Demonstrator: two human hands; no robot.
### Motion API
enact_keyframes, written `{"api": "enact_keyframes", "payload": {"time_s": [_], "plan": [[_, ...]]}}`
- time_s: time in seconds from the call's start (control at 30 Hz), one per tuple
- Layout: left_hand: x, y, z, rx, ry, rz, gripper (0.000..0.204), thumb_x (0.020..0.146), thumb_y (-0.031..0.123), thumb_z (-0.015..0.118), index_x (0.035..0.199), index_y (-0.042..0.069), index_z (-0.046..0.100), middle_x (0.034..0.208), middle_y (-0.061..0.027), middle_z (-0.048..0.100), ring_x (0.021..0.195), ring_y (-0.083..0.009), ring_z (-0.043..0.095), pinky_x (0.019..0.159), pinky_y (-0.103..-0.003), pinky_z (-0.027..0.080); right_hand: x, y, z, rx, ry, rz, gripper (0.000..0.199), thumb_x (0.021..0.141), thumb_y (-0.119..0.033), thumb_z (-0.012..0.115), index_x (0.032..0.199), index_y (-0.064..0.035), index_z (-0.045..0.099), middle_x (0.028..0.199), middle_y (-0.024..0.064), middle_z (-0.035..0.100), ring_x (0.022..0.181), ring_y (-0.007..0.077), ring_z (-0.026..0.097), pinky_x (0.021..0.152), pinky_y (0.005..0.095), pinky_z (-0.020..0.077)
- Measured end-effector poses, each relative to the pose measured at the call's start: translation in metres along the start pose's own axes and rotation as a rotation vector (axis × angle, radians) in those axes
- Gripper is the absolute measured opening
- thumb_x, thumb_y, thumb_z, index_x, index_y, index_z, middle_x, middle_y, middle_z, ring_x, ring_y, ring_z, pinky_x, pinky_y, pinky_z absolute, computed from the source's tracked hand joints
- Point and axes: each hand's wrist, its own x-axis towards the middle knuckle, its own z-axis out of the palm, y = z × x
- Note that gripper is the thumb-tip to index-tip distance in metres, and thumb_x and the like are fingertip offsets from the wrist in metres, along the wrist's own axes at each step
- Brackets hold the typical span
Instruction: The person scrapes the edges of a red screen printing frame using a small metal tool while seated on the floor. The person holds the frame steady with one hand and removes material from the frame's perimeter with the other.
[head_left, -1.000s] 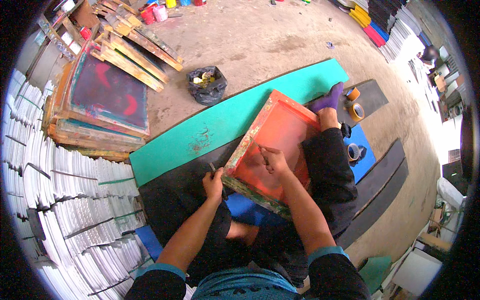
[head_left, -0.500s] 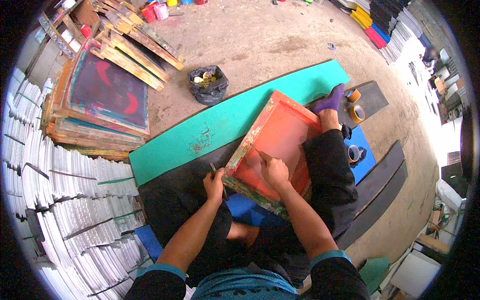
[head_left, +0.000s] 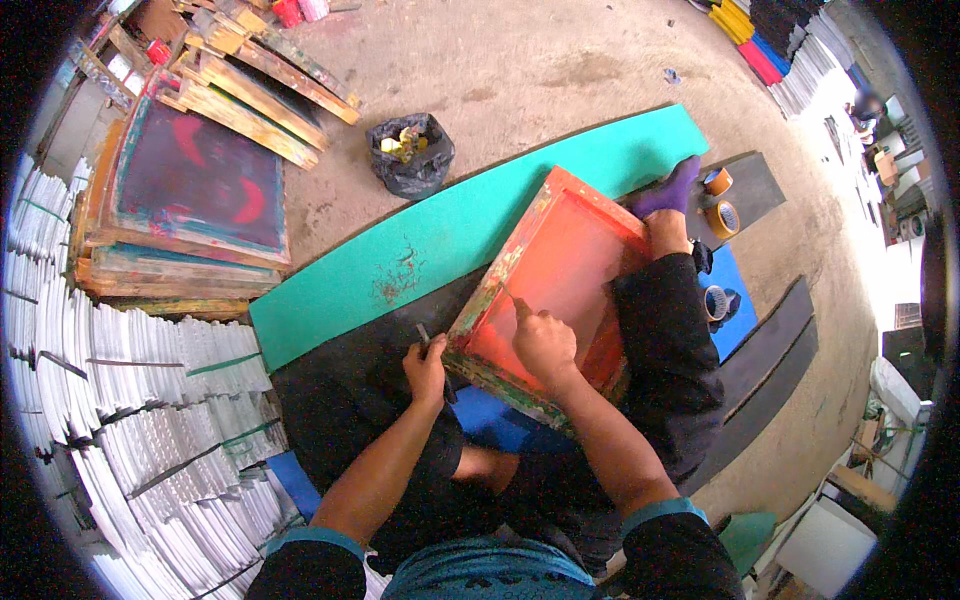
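Observation:
A wooden screen-printing frame (head_left: 478, 318) with red mesh lies tilted across my legs, its wood smeared with old paint. My left hand (head_left: 426, 368) is closed around a slim dark tool (head_left: 423, 333) with a greyish tip, right beside the frame's near left corner. It also touches or nearly touches the wood there. Over the mesh, my right hand (head_left: 546, 345) is closed in a pinch, with something thin pointing from it to the inside of the left frame bar. What that thin thing is cannot be made out.
A green foam strip (head_left: 330, 290) lies beyond the frame, with a black bag of scraps (head_left: 412, 160) behind it. Tape rolls (head_left: 722, 218) rest by my socked foot (head_left: 675, 190). Stacked screens (head_left: 190, 190) and bundled white sheets (head_left: 130, 350) stand at left.
The whole view has shifted slightly. My right hand stays over the left frame bar, its thin tip a little farther from me; my left hand keeps its hold on the dark tool.

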Motion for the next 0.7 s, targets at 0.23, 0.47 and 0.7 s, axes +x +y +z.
{"api": "enact_keyframes", "payload": {"time_s": [0.23, 0.47, 0.7], "plan": [[0.000, 0.000, -0.001, 0.009, -0.023, 0.060, 0.020, 0.085, 0.015, 0.069, 0.095, -0.002, 0.069, 0.092, -0.0080, 0.071, 0.085, -0.0169, 0.063, 0.080, -0.031, 0.047, 0.005, 0.020, 0.017, 0.191, -0.091, 0.040, 0.037, 0.090, -0.017, 0.051, 0.126, -0.0147, 0.062, 0.085, 0.0225, 0.068, 0.083, 0.0406, 0.068, 0.074, 0.0517, 0.0540], [0.001, -0.004, -0.002, -0.016, 0.001, 0.089, 0.018, 0.085, 0.013, 0.067, 0.093, -0.003, 0.069, 0.093, -0.0106, 0.071, 0.087, -0.0182, 0.066, 0.081, -0.031, 0.048, 0.007, 0.030, 0.011, 0.722, -0.036, 0.023, 0.032, 0.090, -0.017, 0.057, 0.120, -0.0145, 0.067, 0.094, 0.0242, 0.068, 0.091, 0.0390, 0.067, 0.081, 0.0443, 0.0532], [0.002, -0.006, 0.000, 0.027, 0.017, 0.097, 0.028, 0.082, 0.021, 0.071, 0.090, -0.006, 0.068, 0.088, -0.0126, 0.071, 0.076, -0.0183, 0.063, 0.071, -0.033, 0.047, 0.014, 0.055, 0.070, 0.649, 0.121, -0.046, 0.031, 0.093, -0.019, 0.057, 0.121, -0.0087, 0.065, 0.071, 0.0144, 0.063, 0.057, 0.0247, 0.061, 0.052, 0.0385, 0.0481]]}}
